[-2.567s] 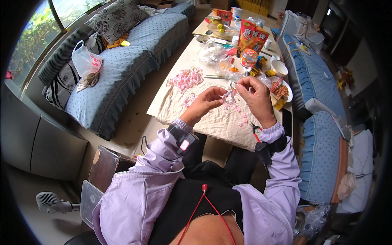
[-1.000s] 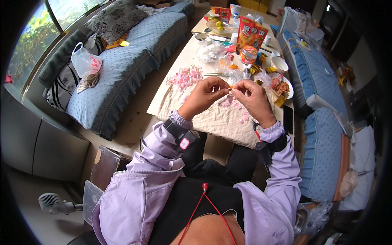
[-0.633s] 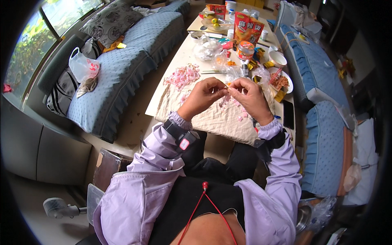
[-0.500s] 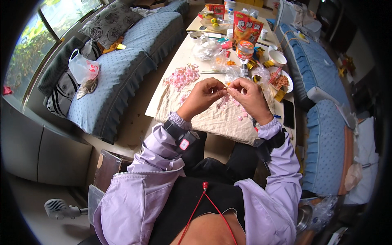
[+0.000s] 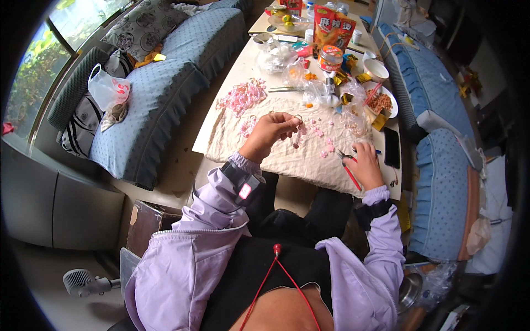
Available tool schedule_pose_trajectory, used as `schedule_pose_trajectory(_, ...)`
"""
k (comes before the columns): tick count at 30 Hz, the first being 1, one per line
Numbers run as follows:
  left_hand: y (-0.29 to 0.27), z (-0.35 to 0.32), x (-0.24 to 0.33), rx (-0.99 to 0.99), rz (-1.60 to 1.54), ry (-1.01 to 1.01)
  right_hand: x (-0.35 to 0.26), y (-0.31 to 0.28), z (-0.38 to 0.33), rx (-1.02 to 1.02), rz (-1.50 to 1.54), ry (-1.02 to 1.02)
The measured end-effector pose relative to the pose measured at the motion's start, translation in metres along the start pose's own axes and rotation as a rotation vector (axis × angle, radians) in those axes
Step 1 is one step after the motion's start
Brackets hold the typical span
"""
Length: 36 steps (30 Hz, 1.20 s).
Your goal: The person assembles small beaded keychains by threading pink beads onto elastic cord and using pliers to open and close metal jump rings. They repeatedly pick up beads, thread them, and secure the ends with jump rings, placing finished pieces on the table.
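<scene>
My left hand (image 5: 273,131) is raised over the beige cloth (image 5: 237,144), thumb and fingertips pinched on a thin strand of pink beads (image 5: 298,139). A fine curved end of the strand shows above the fingertips. At the cloth's right side my right hand (image 5: 366,164) is low, palm down, its fingers apart and bent over a pair of red-handled pliers (image 5: 353,179). The pliers' handles are spread and their metal jaws point away from me. Part of one handle is hidden by the hand. Loose pink beads (image 5: 329,148) lie between my hands.
A heap of pink beads (image 5: 243,96) lies at the cloth's far left. Beyond are plastic bags (image 5: 276,58), an orange-lidded jar (image 5: 330,58), red food pouches (image 5: 333,30) and a plate of nuts (image 5: 393,105). A black phone (image 5: 391,148) lies at right. Blue-covered sofas (image 5: 149,99) flank the table.
My hands were together at the strand; they are now apart. The right hand has let go and come down to the pliers at the right. The left still pinches the strand.
</scene>
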State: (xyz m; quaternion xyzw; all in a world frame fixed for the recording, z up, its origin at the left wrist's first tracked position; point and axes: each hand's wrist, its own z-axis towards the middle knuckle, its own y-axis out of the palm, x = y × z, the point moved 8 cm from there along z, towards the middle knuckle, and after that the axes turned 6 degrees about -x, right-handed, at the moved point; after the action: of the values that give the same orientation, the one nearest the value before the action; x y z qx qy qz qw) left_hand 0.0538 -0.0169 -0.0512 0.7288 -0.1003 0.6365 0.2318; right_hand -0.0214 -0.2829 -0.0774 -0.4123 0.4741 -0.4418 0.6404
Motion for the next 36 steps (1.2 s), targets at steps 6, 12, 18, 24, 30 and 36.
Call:
schedule_pose_trajectory(6,-0.004,0.004,-0.026,-0.109,-0.272,-0.093,0.031,0.039,-0.032,-0.092,-0.076,0.082)
schedule_pose_trajectory(12,-0.008,0.001,-0.032,-0.1,-0.317,-0.114,0.039,0.047,-0.03,-0.158,-0.008,0.134)
schedule_pose_trajectory(18,-0.004,-0.009,-0.043,0.017,-0.448,-0.171,0.015,0.022,-0.022,-0.069,0.184,0.085)
schedule_pose_trajectory(24,0.009,-0.014,-0.054,-0.059,-0.593,-0.224,-0.067,-0.039,-0.012,0.194,0.176,-0.271)
schedule_pose_trajectory(30,0.015,-0.021,-0.056,-0.057,-0.684,-0.221,-0.119,-0.063,0.0,0.251,0.06,-0.417)
schedule_pose_trajectory(36,0.016,-0.023,-0.056,-0.077,-0.728,-0.197,-0.125,-0.064,0.004,0.254,0.019,-0.44)
